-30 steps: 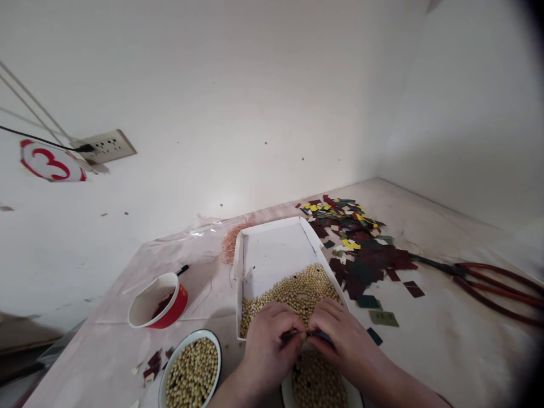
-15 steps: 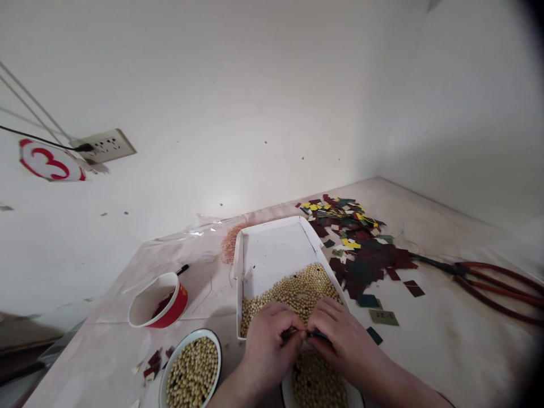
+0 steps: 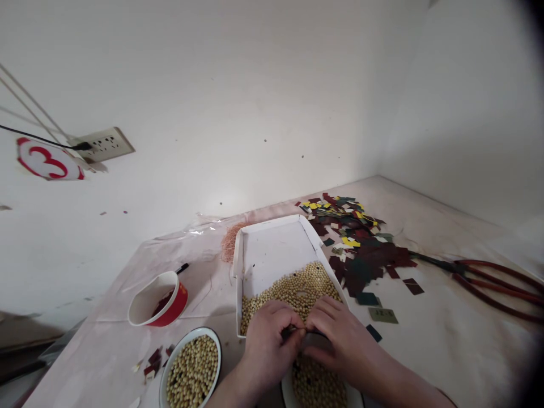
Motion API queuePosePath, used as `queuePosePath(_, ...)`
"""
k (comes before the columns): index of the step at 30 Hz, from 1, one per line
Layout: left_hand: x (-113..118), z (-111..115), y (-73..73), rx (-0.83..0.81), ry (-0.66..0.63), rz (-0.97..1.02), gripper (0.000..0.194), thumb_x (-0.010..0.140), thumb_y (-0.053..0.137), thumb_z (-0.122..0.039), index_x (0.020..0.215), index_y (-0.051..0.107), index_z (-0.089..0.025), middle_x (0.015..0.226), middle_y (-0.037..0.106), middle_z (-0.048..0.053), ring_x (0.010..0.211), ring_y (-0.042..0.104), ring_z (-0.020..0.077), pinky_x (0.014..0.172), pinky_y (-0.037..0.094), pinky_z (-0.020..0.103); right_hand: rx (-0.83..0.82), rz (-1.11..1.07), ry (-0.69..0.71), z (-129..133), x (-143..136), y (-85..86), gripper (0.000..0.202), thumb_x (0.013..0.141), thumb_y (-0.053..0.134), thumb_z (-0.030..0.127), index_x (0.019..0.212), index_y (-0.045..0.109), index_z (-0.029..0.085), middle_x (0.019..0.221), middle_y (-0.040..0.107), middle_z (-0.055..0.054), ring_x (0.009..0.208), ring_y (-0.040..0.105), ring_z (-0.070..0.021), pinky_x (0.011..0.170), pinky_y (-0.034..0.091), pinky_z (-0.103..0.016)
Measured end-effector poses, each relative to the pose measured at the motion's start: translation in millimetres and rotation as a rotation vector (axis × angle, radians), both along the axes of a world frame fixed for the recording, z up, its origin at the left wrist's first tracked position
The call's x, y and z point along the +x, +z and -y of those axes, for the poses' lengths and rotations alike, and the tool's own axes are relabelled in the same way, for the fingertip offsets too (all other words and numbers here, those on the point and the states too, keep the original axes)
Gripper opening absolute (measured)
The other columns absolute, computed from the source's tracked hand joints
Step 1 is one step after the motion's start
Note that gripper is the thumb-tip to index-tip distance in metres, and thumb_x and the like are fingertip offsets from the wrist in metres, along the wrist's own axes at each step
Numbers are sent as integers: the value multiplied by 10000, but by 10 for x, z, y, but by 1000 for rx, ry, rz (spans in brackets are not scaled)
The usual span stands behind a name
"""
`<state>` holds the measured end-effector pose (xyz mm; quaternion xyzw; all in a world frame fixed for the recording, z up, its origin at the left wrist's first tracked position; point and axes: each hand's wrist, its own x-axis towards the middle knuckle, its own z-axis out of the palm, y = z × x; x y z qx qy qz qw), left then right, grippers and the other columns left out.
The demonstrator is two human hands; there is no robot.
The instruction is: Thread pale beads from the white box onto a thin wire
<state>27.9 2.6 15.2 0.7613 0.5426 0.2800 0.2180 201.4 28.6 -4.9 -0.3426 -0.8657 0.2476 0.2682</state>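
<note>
Over bowl (image 3: 287, 392): my left hand (image 3: 272, 339) pinched, right hand (image 3: 340, 331) part-curled, anything gripped hidden; many beads (image 3: 293, 292) loose in tray (image 3: 274, 249), finished share unclear.

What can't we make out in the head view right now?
All head view:
- Whatever the left hand and right hand may be pinching: hidden by their fingers.
- Bowl below the hands: partly covered by them, cut off by the bottom edge.
- Left bowl: cut off by the bottom edge.
- Scissors: handle ends cut off by the right edge.
</note>
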Motion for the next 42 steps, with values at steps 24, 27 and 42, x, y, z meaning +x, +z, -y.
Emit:
queuePosePath(24, 14, -2, 8, -3, 95, -54, 123, 714, 568, -74, 691, 575, -194, 696, 610, -26, 705, 540, 120, 658, 356, 236, 98, 96, -116, -35, 35, -60, 70, 817, 563, 189, 749, 577, 189, 805, 578, -30, 847, 481, -213, 768, 360, -375)
queuePosePath(27, 19, 9, 2, -10, 97, -51, 122, 715, 562, -76, 689, 572, -196, 698, 611, -24, 706, 539, 123, 654, 356, 239, 96, 81, -99, -34, 35, -63, 103, 839, 516, 161, 761, 579, 188, 794, 573, -28, 841, 477, -202, 774, 352, -370)
queuePosePath(42, 11, 5, 1, -29, 117, -30, 113, 734, 546, -91, 695, 571, -194, 704, 608, -15, 714, 541, 133, 643, 364, 242, 55, -60, -113, -37, 46, -27, 194, 823, 426, 48, 836, 554, 194, 828, 543, -35, 833, 480, -191, 723, 388, -347)
